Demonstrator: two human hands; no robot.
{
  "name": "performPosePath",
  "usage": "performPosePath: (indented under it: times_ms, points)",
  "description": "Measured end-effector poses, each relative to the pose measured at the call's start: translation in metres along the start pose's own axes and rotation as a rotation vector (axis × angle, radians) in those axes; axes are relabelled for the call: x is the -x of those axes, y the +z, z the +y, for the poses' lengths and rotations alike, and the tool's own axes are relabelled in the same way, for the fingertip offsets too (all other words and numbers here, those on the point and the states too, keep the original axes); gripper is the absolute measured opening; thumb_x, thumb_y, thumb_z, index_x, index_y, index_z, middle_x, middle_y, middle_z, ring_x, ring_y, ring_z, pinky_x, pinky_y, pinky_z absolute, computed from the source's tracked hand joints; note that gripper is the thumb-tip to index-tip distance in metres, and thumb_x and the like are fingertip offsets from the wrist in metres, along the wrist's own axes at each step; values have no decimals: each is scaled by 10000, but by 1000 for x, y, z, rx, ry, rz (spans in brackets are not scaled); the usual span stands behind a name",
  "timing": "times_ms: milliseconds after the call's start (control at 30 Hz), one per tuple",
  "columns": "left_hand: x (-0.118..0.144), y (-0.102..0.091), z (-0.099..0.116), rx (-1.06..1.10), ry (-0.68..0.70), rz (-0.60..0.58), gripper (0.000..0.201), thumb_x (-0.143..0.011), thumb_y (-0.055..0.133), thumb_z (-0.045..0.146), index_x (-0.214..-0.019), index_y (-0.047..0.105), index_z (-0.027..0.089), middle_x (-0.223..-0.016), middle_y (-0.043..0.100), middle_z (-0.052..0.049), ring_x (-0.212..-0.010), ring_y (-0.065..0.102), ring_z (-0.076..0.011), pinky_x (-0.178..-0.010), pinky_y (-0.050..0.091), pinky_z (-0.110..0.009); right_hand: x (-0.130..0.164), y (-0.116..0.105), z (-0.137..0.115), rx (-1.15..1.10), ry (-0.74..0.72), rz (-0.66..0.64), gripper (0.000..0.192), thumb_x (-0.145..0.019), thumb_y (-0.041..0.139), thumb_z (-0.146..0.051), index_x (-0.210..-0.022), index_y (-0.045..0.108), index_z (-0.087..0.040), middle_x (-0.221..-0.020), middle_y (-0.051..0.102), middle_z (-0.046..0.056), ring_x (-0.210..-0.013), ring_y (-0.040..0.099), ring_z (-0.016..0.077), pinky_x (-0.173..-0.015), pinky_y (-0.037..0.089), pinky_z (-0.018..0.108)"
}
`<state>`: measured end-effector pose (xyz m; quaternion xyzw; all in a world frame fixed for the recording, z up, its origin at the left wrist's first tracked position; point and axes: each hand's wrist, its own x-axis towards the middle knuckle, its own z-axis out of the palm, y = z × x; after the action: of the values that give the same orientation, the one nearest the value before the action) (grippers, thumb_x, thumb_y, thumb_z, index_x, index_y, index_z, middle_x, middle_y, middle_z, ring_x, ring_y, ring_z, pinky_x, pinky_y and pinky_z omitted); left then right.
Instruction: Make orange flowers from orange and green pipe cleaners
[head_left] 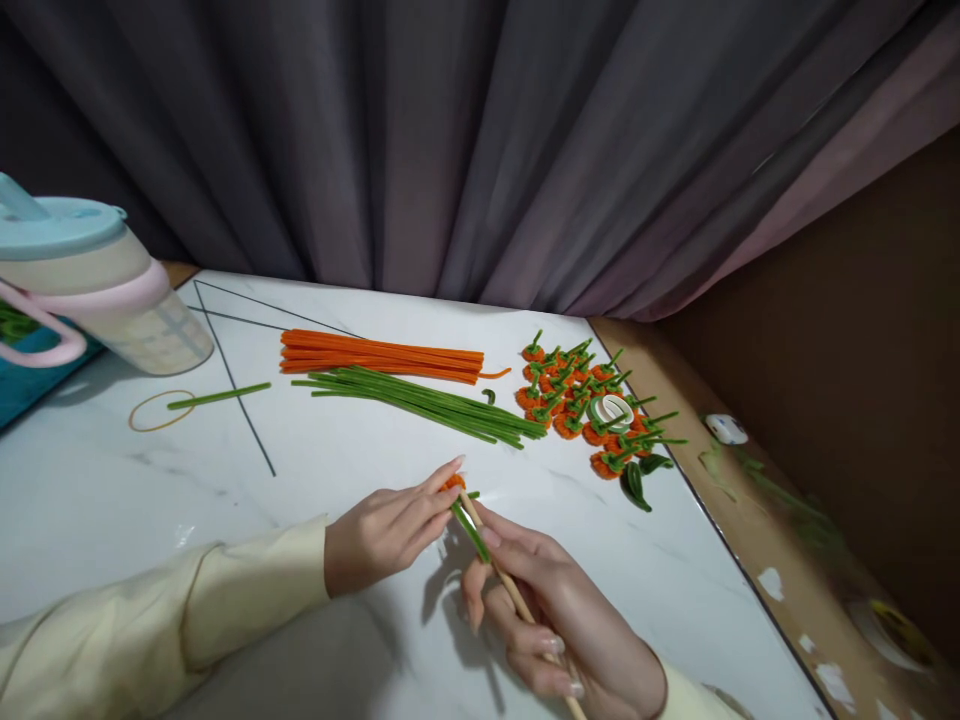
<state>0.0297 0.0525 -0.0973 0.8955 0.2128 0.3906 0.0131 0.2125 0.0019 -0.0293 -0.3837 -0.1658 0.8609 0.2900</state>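
Note:
My left hand [397, 525] is closed, pinching a small orange pipe-cleaner pumpkin [453, 482] between its fingertips. A green pipe cleaner [471, 532] runs down from the pumpkin toward my right hand [544, 600]. That hand is wrapped round a thin wooden stick [517, 595], whose upper tip touches or nearly touches the pumpkin's underside. Both hands are just above the white marbled table. To their right lies a cluster of finished-looking orange pumpkins [568, 425] with upright green stems. Behind the hands are a bundle of orange pipe cleaners [382, 356] and a bundle of green pipe cleaners [427, 402].
A tumbler [120, 300] with a blue lid and pink handle stands at the left. Near it lie a rubber band [142, 405] and a single green pipe cleaner [232, 394]. A roll of tape [611, 411] rests among the pumpkins, dark green leaves [634, 487] beside them. Grey curtains [420, 150] hang behind.

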Motion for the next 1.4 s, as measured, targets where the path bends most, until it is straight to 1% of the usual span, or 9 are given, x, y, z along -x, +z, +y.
performPosePath:
  times_ms: [200,400,600,833,1067,1167,1233,1300,1400]
  points:
    - [3,1,-1,-84,54,-29,336,-928,442,95,-1257,412,34,-1185,594,-228,-1042,639,-193,-702,575,-210,1,2,-1,-56,29,110,333,-889,517,-231,-1214,478,-172,-637,609,-15,-281,154,-9,-215,177,82]
    - [7,4,-3,-93,120,-64,313,-913,455,103,-1214,448,17,-1202,569,-250,-1028,646,-208,-688,580,-209,-1,5,8,-9,-54,126,428,-852,562,-273,-1253,464,-161,-608,606,-27,-250,171,-5,-201,245,103]
    - [1,2,-2,-94,130,-72,268,-914,452,85,-1175,482,30,-1129,638,-218,-990,664,-201,-642,575,-183,-3,1,12,91,-85,148,533,-824,583,-349,-1293,448,-136,-571,590,-37,-219,237,7,-199,284,130]
    - [-2,1,-2,0,61,-28,204,-928,453,105,-1120,521,90,-1032,700,-161,-960,677,-190,-720,573,-183,0,-6,2,223,-24,107,548,-861,543,-371,-1355,403,-179,-617,610,-23,-236,272,5,-220,323,131]
    - [1,2,-1,97,-13,-64,167,-940,418,142,-1073,517,118,-1108,668,-172,-865,705,-177,-673,581,-175,1,-10,3,378,-33,121,607,-855,529,-401,-1390,356,-171,-558,588,-43,-223,312,24,-228,334,146]
    - [2,3,0,147,-54,-65,200,-942,402,154,-1112,505,130,-1140,654,-164,-818,713,-165,-685,586,-179,1,-13,1,484,-39,114,616,-860,508,-447,-1387,365,-159,-533,569,-55,-217,316,28,-218,274,139]
    - [2,4,0,185,-94,-66,251,-932,417,154,-1173,487,142,-1079,690,-130,-786,717,-157,-704,587,-181,2,-14,-4,546,-23,95,592,-870,492,-454,-1368,396,-149,-513,555,-61,-219,323,25,-223,240,128]
    - [2,5,1,242,-138,-55,298,-916,441,147,-1212,478,154,-1016,715,-101,-794,716,-157,-727,585,-181,3,-14,-9,576,-4,67,574,-873,491,-446,-1355,416,-144,-492,544,-66,-223,338,28,-228,246,123]
    - [3,7,0,372,-228,-32,297,-891,472,138,-1185,512,160,-1054,703,-101,-818,712,-154,-739,583,-177,3,-11,-17,538,15,58,565,-872,498,-419,-1362,410,-152,-517,569,-55,-224,340,34,-226,300,138]
